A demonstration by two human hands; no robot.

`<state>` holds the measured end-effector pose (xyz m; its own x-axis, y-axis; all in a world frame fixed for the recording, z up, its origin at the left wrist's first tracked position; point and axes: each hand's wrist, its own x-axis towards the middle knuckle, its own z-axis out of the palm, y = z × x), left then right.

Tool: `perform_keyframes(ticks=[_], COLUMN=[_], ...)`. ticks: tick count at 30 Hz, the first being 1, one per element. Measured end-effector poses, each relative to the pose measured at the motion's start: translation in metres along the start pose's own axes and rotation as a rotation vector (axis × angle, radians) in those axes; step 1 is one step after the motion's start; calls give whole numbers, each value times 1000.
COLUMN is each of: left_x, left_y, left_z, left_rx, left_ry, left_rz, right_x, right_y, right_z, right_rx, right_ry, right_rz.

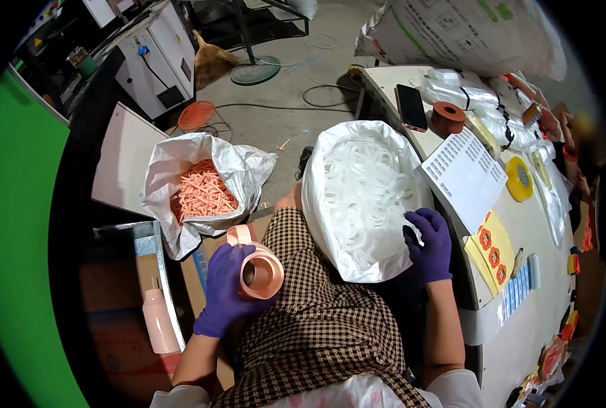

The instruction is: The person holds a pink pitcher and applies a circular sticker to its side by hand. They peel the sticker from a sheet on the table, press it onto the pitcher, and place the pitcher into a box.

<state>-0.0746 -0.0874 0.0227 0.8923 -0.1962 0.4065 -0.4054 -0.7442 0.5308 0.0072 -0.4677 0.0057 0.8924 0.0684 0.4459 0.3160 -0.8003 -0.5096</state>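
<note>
Moderate light, the white bag [316,204] brightest; glints on clear plastic packages [476,96]; deep shadow lower left; table [513,357] bowed by fisheye; corners black; right rim blurred.

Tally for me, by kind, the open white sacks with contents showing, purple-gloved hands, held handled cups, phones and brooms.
Open white sacks: 2
Purple-gloved hands: 2
Held pink handled cup: 1
Black phone: 1
Straw broom: 1
Total: 7

Sacked parts [365,183] and machinery [167,51] show a workshop.
</note>
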Motion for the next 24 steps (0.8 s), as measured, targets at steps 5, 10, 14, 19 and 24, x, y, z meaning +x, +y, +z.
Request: perform_keyframes(ticks=[5,10,14,19,24], left_x=[0,5,2,2,12], left_y=[-1,5,-3,-7,-2], left_z=[10,13,18,3,0], left_rx=[-7,-71,-62,-12,-95], left_ry=[-14,11,86,16,103], left_rz=[-10,42,75,-113,-70], right_x=[-2,19,31,39,-48], right_y=[35,57,73,-23,-98], right_z=[8,46,55,40,73], right_rx=[-120,-349,-337,778,1293], right_ry=[-51,-237,-159,-156,-927], right_rz=[-80,-146,-150,531,500])
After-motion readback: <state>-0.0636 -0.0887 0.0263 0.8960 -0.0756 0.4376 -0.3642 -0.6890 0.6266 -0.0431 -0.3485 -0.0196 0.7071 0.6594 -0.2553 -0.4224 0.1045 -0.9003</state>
